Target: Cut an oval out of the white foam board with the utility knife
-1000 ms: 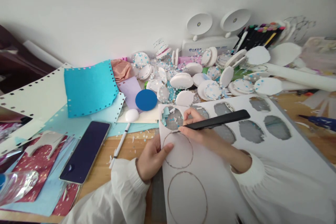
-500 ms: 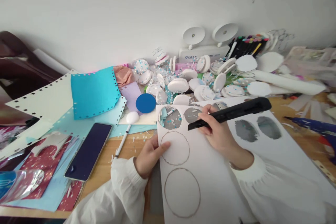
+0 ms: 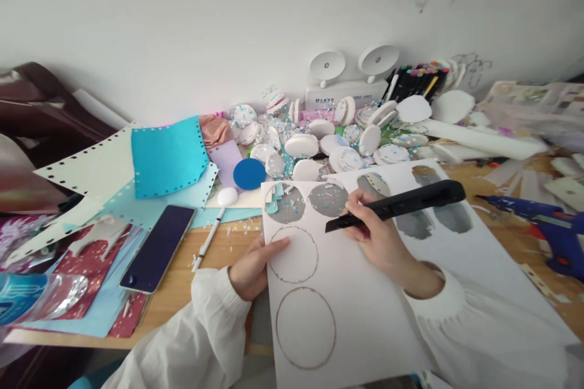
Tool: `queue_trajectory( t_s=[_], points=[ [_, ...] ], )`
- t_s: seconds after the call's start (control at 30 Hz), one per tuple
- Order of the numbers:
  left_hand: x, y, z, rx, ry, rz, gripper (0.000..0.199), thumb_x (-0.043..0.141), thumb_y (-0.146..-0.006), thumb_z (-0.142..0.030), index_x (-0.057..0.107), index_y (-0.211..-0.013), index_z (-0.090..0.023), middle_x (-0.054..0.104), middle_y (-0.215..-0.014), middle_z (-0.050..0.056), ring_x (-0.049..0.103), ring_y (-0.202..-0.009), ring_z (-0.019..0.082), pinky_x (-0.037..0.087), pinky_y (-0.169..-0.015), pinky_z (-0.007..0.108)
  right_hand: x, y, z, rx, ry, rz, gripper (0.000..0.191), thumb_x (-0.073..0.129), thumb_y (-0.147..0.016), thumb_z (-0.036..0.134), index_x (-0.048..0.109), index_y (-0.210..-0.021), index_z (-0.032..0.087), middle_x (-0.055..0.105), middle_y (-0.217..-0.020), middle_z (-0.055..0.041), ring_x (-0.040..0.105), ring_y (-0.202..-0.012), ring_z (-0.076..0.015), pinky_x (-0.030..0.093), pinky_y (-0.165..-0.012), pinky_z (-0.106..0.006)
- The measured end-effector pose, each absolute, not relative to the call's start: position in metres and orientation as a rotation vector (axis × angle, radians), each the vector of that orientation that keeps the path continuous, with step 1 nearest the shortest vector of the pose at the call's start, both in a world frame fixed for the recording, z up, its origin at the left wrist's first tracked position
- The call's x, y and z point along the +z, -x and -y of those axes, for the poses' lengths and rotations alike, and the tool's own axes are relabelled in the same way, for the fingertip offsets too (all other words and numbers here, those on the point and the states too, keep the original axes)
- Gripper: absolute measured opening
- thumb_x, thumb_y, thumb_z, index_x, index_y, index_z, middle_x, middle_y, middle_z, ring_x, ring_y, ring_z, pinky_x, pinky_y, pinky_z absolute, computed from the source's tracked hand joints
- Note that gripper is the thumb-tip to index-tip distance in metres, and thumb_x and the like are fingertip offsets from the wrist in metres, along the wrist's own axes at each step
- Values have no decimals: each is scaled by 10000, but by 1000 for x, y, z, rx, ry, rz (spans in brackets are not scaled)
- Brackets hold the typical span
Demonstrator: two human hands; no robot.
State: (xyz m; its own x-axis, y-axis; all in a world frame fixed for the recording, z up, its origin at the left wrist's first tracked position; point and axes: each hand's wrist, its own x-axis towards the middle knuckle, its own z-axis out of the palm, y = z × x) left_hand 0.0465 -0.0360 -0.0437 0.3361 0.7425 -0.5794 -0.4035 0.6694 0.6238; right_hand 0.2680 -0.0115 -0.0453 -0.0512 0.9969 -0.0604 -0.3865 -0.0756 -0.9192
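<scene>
My right hand (image 3: 376,231) is closed around a black utility knife (image 3: 396,205). The knife slants down to the left, its tip just right of the upper drawn circle on a white sheet (image 3: 356,310). My left hand (image 3: 253,264) grips the sheet's left edge, thumb on top and fingers hidden underneath. Two outlined circles mark the sheet, an upper circle (image 3: 294,282) by my thumb and a lower circle (image 3: 305,368). Above them are two round holes (image 3: 328,199), through which a grey, scrap-strewn surface shows.
Many white discs (image 3: 301,146) with blue specks are heaped behind the sheet. A blue disc (image 3: 249,174), a white pen (image 3: 208,240) and a phone (image 3: 158,248) lie to the left, near coloured papers (image 3: 168,158). A blue glue gun (image 3: 547,225) is at right.
The camera view has shifted a little. The sheet and my left hand sit slightly farther left, and the knife tip has gone from the upper circle's edge to just right of it.
</scene>
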Motion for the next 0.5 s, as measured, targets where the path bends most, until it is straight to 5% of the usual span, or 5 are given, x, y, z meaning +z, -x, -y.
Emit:
queue_trajectory(
  t_s=[0.5],
  points=[
    [-51, -46, 34, 744, -389, -961, 254, 745, -739, -185, 707, -969, -83, 764, -875, 131, 729, -772, 229, 576, -777, 316, -65, -268, 10, 1416, 977, 955, 248, 629, -867, 365, 433, -781, 240, 416, -511, 102, 276, -364, -42, 144, -401, -225]
  ],
)
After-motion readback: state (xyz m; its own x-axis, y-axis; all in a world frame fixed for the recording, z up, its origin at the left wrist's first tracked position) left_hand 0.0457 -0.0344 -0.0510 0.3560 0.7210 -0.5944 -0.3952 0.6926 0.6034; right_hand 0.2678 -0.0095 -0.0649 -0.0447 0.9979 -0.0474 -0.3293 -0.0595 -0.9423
